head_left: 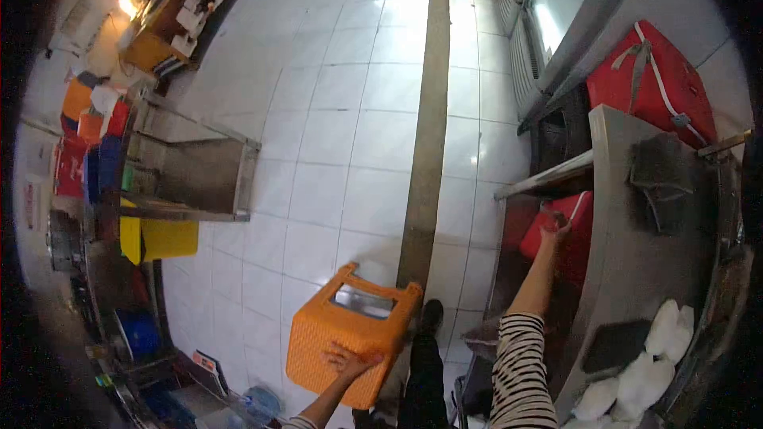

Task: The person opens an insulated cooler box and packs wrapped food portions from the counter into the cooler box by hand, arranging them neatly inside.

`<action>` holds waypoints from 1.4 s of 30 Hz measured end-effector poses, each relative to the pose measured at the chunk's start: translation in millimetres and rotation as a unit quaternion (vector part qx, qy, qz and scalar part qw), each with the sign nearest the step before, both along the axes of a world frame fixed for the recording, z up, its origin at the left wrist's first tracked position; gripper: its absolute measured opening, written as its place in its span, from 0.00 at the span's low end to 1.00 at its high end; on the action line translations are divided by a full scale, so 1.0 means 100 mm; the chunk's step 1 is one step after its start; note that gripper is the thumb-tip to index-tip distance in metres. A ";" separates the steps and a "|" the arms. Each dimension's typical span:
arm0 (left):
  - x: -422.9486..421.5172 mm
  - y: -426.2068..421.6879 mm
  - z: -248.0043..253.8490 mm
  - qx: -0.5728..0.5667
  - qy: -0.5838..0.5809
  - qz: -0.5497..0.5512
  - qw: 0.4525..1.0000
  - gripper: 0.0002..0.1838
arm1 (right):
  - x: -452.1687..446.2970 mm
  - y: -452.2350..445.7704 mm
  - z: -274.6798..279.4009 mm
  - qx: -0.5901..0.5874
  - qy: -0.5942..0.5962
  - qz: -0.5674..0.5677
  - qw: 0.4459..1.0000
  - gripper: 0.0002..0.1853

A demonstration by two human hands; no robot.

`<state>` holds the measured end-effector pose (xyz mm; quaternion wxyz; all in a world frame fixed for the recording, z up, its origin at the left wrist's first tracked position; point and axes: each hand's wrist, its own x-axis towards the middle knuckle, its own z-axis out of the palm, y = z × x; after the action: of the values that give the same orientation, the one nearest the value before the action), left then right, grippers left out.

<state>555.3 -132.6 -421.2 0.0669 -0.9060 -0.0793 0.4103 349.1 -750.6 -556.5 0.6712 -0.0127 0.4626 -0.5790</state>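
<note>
My left hand [350, 360] lies with spread fingers on an orange plastic stool [318, 334]. The stool is tilted, its legs pointing away from me, with an opening between them. On the right, my right arm, in a black-and-white striped sleeve, reaches into the space below a metal counter [616, 270]. There my right hand [554, 224] is closed at the edge of a red bag [584, 205] with a light strap. Its fingertips are small and partly hidden, and the counter covers much of the bag.
A larger red bag [656, 79] with straps sits beyond the counter. White bundles [636, 385] and a dark cloth [661, 183] are on the counter. At left stand a metal-framed rack [199, 167] and a yellow box [163, 240]. A dark strip [427, 135] crosses the white tiles.
</note>
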 end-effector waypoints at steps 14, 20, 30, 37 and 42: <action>-0.06 -0.26 0.24 0.008 -0.023 0.029 0.999 0.80 | -0.03 0.94 0.19 -0.007 0.009 0.015 1.000 0.15; -0.09 -0.20 0.17 0.000 -0.032 -0.025 0.999 0.79 | -0.09 2.64 1.02 0.147 -0.055 0.036 0.987 0.09; 0.58 0.05 0.36 -0.410 0.124 -0.123 0.895 0.40 | -0.46 2.88 2.21 -0.054 0.189 0.165 0.967 0.28; 0.82 0.29 0.36 -0.512 0.015 -0.178 0.840 0.29 | -0.06 4.01 3.29 -0.059 0.150 0.069 0.985 0.12; 0.92 0.75 0.14 -0.362 0.018 -0.244 0.899 0.40 | 0.18 5.07 3.97 -0.054 0.166 0.135 0.975 0.11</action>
<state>647.0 -57.8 -407.4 -0.1665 -0.8508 0.3001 0.3980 366.8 -243.3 -159.3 0.6555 -0.2073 0.5299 -0.4965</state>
